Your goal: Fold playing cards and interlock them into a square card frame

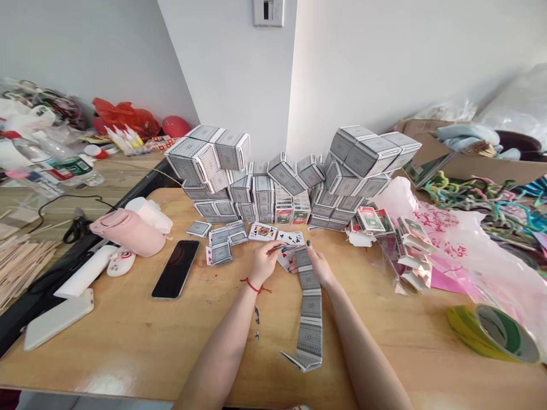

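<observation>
A long strip of linked playing cards point(310, 307), grey patterned backs up, runs down the table between my forearms; its near end is folded sideways. My right hand point(319, 266) is closed on the strip's far end, thumb on top. My left hand point(265, 263), with a red string bracelet at the wrist, pinches the edge of a playing card beside that end; the fingertips are partly hidden. Beyond the hands lie a face-up card stack point(262, 231) and spread face-up cards point(290, 237). Folded cards point(221, 245) lie to the left.
Blocks made of cards are piled at the left point(192, 159) and right point(363, 151). A black phone point(175, 269), a pink pouch-like item point(128, 230) and a white power bank-like slab point(60, 320) lie left. Card boxes point(412, 250) and a yellow tape roll point(493, 333) are right.
</observation>
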`<move>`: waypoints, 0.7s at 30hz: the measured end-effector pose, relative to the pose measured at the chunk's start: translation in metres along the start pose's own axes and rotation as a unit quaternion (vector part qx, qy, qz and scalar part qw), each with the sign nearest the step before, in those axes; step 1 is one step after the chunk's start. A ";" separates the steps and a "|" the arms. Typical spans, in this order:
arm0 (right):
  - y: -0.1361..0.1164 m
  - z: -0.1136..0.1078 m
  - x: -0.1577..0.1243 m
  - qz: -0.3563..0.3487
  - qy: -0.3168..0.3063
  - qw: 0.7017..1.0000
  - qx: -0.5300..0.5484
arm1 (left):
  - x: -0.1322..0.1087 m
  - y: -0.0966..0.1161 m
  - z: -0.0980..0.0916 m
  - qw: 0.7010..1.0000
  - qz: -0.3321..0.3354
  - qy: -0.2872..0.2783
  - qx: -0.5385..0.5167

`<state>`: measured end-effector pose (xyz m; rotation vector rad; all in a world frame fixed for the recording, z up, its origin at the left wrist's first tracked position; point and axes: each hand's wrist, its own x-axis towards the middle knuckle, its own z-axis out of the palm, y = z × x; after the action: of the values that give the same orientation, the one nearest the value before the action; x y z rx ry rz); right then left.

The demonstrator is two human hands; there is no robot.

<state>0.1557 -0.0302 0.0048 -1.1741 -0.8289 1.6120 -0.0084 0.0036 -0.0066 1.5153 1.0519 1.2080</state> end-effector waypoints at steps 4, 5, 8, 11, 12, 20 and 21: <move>0.004 -0.001 0.002 0.006 -0.003 1.000 0.007 | -0.001 0.001 0.003 1.000 0.020 -0.007 0.008; 0.004 -0.001 0.003 0.005 -0.004 1.000 0.010 | -0.001 0.002 0.004 1.000 0.025 -0.009 0.008; 0.004 0.001 0.003 -0.006 -0.011 1.000 0.010 | -0.003 0.005 0.006 0.999 0.047 -0.027 0.008; 0.003 0.004 0.001 -0.020 -0.010 1.000 0.003 | -0.005 0.008 0.008 0.997 0.068 -0.035 0.016; 0.002 0.005 0.001 -0.023 -0.008 1.000 -0.001 | -0.005 0.009 0.009 0.996 0.073 -0.035 0.021; -0.003 0.012 -0.004 -0.042 0.030 0.997 -0.056 | -0.006 0.010 0.009 0.994 0.084 -0.030 0.059; -0.003 0.012 -0.005 -0.045 0.036 0.997 -0.058 | -0.007 0.011 0.009 0.995 0.082 -0.029 0.058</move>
<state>0.1453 -0.0337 0.0131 -1.2511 -0.9250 1.4573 0.0006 -0.0064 0.0013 1.7445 0.9901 1.2244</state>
